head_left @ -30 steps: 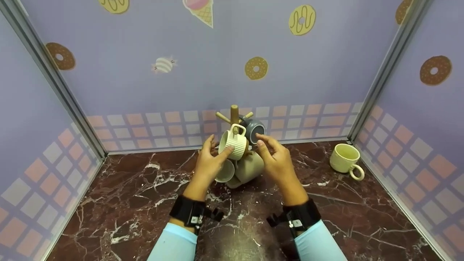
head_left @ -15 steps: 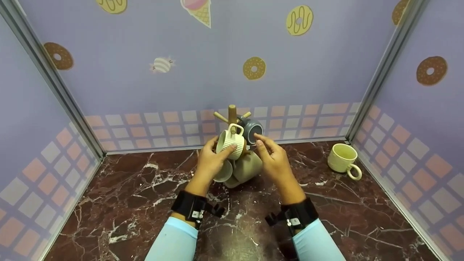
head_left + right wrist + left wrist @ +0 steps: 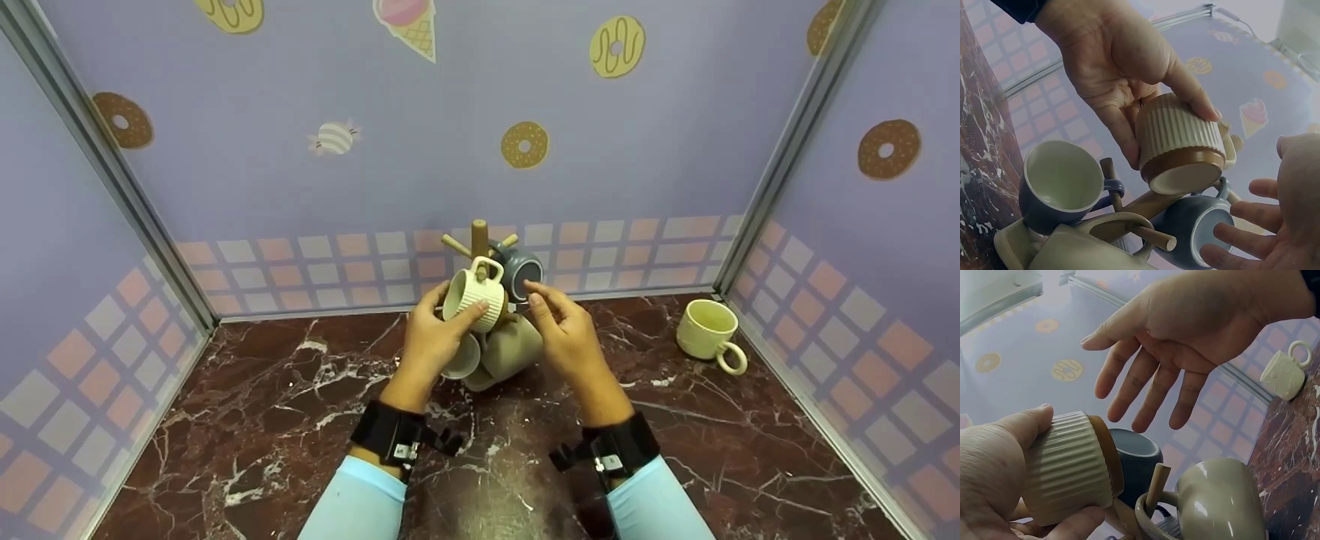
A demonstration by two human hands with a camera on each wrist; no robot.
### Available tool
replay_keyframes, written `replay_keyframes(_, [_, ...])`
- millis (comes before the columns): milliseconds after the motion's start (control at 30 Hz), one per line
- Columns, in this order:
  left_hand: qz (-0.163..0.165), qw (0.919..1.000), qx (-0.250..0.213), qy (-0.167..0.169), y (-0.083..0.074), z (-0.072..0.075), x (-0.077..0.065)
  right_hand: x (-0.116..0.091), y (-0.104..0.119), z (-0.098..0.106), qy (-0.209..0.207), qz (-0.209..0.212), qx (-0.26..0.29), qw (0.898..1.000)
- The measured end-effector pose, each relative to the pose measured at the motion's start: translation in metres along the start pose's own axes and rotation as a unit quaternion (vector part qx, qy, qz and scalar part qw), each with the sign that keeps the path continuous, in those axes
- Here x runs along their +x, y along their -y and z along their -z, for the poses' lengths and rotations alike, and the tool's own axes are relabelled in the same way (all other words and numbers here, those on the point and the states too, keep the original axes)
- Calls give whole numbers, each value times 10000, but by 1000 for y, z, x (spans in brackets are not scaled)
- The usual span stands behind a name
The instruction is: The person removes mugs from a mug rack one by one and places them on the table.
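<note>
In the head view my left hand [image 3: 433, 337] grips a cream ribbed cup [image 3: 480, 298] with a brown base, thumb on its side and fingers around the far side. The cup's handle is looped over a peg of a wooden mug tree [image 3: 479, 234]. My right hand [image 3: 576, 341] is held apart from the cup, fingers relaxed, close to a blue-grey mug [image 3: 523, 276] hanging on the tree. The right wrist view shows the ribbed cup [image 3: 1182, 135] tilted between left thumb and fingers, above the tree's pegs.
Lower on the tree hang a grey-beige mug [image 3: 516, 349] and a dark blue mug [image 3: 1061, 180] with a pale inside. A yellow-green mug [image 3: 706, 330] stands upright on the marbled tabletop [image 3: 300, 435] at the right. Patterned walls [image 3: 420, 180] enclose the back and sides.
Both hands stay nearly where they were, the left still holding the ribbed cup at the peg. The head view shifts very slightly.
</note>
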State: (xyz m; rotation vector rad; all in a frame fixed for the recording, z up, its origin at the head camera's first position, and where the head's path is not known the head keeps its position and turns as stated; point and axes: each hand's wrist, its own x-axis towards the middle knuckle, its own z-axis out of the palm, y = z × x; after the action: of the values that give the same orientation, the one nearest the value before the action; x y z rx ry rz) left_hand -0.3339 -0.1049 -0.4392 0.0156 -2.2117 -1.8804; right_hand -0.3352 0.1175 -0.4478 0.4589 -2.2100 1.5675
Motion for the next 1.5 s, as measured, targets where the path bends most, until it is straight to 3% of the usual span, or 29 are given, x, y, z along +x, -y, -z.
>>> replay_keyframes(233, [-297, 9994, 159, -18, 1, 10, -13, -5, 2, 0, 70, -8, 8, 10000])
replay_keyframes(433, [-628, 9959, 637, -95, -3, 19, -30, -7, 5, -1, 213, 66, 2, 9998])
replay_keyframes(633, [-1084, 9851, 1331, -87, -8, 28, -48, -9, 13, 3, 362, 70, 166, 9992])
replay_keyframes(900, [-1483, 9628, 2226, 385, -9, 37, -63, -11, 15, 7, 629, -11, 225, 9978])
replay_keyframes(1167, [-1624, 9482, 2656, 641, -8, 41, -73, -14, 12, 5, 1449, -239, 254, 9888])
replay_keyframes(1333, [-1604, 9413, 2871, 757, -8, 41, -75, -13, 11, 6, 2258, -535, 259, 9724])
replay_keyframes(1500, [-1621, 9321, 3058, 1071, -4, 44, -76, -13, 9, 6, 2898, -491, 145, 9557])
